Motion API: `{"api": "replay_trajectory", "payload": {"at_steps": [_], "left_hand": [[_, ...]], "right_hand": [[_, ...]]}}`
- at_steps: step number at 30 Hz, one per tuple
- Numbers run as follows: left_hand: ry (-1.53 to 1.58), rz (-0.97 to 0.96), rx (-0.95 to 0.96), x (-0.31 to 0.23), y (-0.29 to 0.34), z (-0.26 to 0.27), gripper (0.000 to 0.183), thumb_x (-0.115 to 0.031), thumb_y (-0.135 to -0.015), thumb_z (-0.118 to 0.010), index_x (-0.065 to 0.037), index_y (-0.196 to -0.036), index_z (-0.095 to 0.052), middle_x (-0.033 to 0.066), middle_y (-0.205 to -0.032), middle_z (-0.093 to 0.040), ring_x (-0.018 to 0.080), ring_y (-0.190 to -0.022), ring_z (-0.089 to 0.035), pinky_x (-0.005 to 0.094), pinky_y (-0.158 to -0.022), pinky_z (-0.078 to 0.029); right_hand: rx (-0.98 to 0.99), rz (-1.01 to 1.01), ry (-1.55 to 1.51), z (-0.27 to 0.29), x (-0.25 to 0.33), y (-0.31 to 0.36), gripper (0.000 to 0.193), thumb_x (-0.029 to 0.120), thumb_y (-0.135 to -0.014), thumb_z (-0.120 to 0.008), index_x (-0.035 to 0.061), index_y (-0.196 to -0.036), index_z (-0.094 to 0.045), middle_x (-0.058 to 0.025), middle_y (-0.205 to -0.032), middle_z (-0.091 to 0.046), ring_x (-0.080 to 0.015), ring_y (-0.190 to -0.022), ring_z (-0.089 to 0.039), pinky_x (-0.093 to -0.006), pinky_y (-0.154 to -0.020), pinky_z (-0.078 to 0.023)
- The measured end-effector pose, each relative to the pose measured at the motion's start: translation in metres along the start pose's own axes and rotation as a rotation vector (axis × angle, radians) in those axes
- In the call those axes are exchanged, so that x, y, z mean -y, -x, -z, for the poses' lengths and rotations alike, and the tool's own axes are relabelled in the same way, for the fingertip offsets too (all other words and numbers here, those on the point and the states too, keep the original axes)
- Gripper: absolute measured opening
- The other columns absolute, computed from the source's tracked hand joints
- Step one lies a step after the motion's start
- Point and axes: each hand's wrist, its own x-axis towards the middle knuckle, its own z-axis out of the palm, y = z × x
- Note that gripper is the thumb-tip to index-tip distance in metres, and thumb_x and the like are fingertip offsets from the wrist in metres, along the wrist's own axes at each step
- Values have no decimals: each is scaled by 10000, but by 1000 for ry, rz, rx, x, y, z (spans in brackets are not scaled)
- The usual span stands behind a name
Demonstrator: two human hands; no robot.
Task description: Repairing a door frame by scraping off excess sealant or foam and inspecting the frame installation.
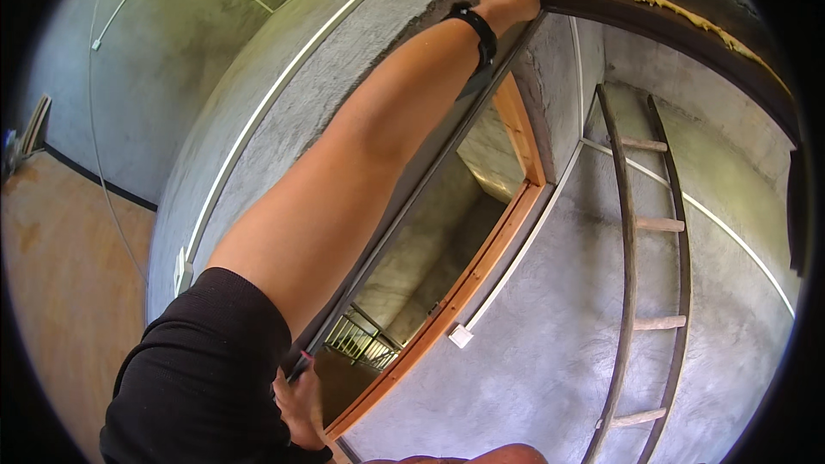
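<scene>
My left arm, in a black sleeve with a black band at the wrist, reaches up across the view. My left hand (509, 0) is closed at the upper corner of a dark brown door frame (593, 2); the back of the hand hides whatever its fingers grip. Low down, partly behind the sleeve, my right hand (301, 406) is closed around a small dark thing with a red part (301, 364), beside the lower stretch of the frame's upright (378, 251). Its kind cannot be made out. Yellow foam (687, 21) bulges along the top of the frame.
Beyond the doorway a wooden ladder (627, 283) leans on the grey plastered wall. An orange wooden frame (468, 288) surrounds another opening, with a green railing (365, 339) behind it. White conduit (258, 112) runs along the near wall. A tan board (73, 266) is at the left.
</scene>
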Motion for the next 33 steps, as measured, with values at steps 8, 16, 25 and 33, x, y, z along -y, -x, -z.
{"api": "replay_trajectory", "payload": {"at_steps": [8, 16, 25, 33], "left_hand": [[-175, -159, -72, 12, -15, -8, 300, -244, -820, -618, -50, -1036, -692, 191, -1058, -663, 327, -1012, -639, 397, -837, -521], [-449, -527, -95, -7, 6, 20, 217, -126, -807, -552, -5, -930, -684, 210, -921, -674, 345, -859, -671, 414, -728, -536], [-449, -728, -106, -13, 51, 73, 226, -147, -843, -501, -14, -987, -613, 190, -799, -654, 346, -806, -663, 450, -674, -519], [-531, -1110, 635, -8, 230, 79, 173, -163, -789, -532, -58, -835, -661, 129, -732, -668, 325, -701, -672, 467, -545, -536]], "right_hand": [[-31, 239, -141, -5, -34, -9, 480, 231, -834, -710, -17, -1187, -501, -137, -1088, -605, -220, -952, -599, -333, -834, -470], [-14, 192, -178, -5, -30, -8, 540, 238, -840, -702, -14, -1254, -464, -143, -1112, -589, -229, -982, -583, -336, -862, -457], [118, 154, -199, 18, -31, 8, 709, 333, -865, -672, -12, -1382, -332, -145, -1310, -464, -222, -1208, -445, -355, -998, -356], [-56, -120, -987, 29, -28, 50, 1034, 834, -764, -349, 89, -1470, -218, -103, -1434, -361, -287, -1321, -317, -482, -1121, -166]]}}
